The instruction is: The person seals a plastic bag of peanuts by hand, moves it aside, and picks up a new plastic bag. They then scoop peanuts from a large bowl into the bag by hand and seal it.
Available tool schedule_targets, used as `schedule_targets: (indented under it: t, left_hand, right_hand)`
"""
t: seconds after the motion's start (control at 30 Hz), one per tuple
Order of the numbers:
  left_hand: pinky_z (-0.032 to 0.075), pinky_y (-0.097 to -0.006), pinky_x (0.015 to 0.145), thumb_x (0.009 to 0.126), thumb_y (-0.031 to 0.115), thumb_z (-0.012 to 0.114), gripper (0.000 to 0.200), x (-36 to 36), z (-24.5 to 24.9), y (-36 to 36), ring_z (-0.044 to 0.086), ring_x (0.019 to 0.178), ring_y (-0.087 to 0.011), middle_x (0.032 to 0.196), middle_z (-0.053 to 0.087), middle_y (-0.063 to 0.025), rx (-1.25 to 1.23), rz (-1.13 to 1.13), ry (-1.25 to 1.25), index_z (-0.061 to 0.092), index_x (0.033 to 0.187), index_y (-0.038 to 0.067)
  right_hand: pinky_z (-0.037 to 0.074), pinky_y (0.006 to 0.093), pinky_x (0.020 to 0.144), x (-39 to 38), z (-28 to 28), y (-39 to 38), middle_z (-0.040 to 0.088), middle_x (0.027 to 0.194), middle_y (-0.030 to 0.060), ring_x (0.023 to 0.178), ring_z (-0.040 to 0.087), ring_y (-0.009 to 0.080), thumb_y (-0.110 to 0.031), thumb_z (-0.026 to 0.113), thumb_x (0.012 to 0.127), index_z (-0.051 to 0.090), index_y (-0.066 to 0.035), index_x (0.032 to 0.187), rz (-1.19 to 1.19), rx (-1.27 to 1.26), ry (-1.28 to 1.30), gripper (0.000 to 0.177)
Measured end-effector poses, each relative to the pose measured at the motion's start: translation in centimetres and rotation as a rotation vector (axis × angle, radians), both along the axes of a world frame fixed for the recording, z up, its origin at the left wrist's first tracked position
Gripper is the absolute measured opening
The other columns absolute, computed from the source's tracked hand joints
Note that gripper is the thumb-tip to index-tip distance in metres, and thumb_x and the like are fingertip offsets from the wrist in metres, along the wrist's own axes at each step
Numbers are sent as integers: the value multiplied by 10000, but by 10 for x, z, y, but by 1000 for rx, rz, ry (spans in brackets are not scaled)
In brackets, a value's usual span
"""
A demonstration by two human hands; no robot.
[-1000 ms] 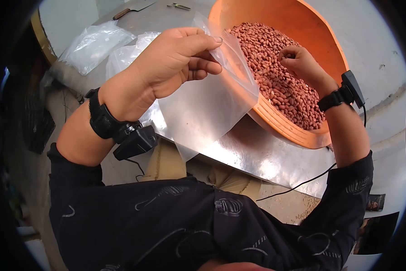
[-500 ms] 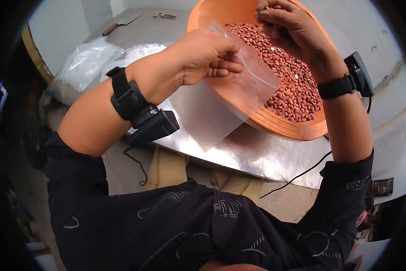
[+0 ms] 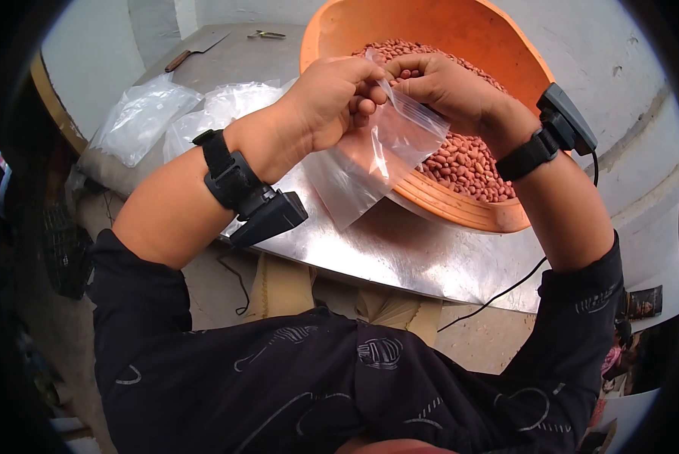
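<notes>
Left hand [image 3: 330,104] and right hand [image 3: 454,92] are together now, meeting at the top of the clear bag [image 3: 406,147]! The left has its fingers curled tight on the bag's edge, as it did a moment ago. It's the right that has travelled: half a second back it was up over the tub [image 3: 460,210], well apart, and now its fingertips are right at the bag's top corner. Pinching it, or just touching? Cannot tell; nor whether the brown bits by those fingers are held or simply nuts [image 3: 460,163] showing behind. The bag hangs tilted in front of the tub's near side, its low corner over the table [image 3: 423,261], no nuts seen in that lower part. So the work, I'd judge, has gone from a one-handed hold to two hands at the bag's mouth, with filling not yet begun.
</notes>
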State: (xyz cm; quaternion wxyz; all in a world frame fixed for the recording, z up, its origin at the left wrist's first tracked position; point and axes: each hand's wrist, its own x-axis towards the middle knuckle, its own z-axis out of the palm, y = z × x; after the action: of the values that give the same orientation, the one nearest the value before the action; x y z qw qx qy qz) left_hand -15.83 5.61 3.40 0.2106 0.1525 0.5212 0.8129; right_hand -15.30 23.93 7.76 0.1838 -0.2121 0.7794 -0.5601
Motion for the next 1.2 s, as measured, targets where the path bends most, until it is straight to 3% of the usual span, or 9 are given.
schedule_targets:
  t: [0.27,0.37,0.67,0.87,0.97,1.07,1.17,1.2]
  left_hand:
    - [412,-224,550,851,197,565,135,5,7,-1,468,505,-61,621,574,13,5,-26,57,571,773,87]
    - [405,-213,544,855,204,562,147,8,11,-4,465,504,-53,621,574,17,3,1,54,578,766,88]
    - [389,-201,529,862,213,567,165,17,16,-16,445,497,-51,627,576,6,95,13,41,583,787,67]
    - [402,-214,573,869,216,555,182,12,12,-24,436,507,-52,647,562,8,147,29,19,565,767,66]
    - [402,-219,599,874,219,546,185,5,6,-27,437,521,-50,654,551,10,202,17,12,558,770,66]
    - [410,-226,594,868,200,551,162,4,3,-30,441,535,-61,666,545,-3,254,-2,15,548,784,61]
    - [438,-241,568,852,160,572,128,-1,1,-38,451,554,-87,688,543,-36,304,-27,8,527,793,55]
    - [436,-242,567,852,161,573,132,-1,1,-39,451,554,-87,689,542,-35,312,-20,4,524,791,55]
  right_hand:
    - [484,242,723,-12,-3,-7,626,917,43,806,596,113,-77,628,836,626,10,1061,70,202,-5,242]
    - [489,232,804,-11,2,-8,629,983,28,876,595,92,-25,612,826,584,8,1112,158,235,48,289]
    - [500,263,808,-4,19,-16,618,1033,71,909,599,129,-16,568,824,551,52,1153,45,286,55,337]
    - [500,272,817,5,27,-13,622,991,70,917,594,145,13,536,808,580,47,1104,18,268,193,301]
    - [495,261,699,9,27,-7,628,924,81,802,600,155,3,530,743,625,27,1038,-8,151,284,311]
    - [483,253,685,-1,29,10,626,887,56,772,587,136,55,499,698,625,19,1021,92,258,462,349]
    - [460,244,668,16,32,7,580,823,14,760,536,87,106,469,673,628,-34,1039,56,625,564,423]
    - [426,236,635,20,26,7,528,759,-13,713,491,72,122,535,702,635,-45,1024,17,595,518,376]
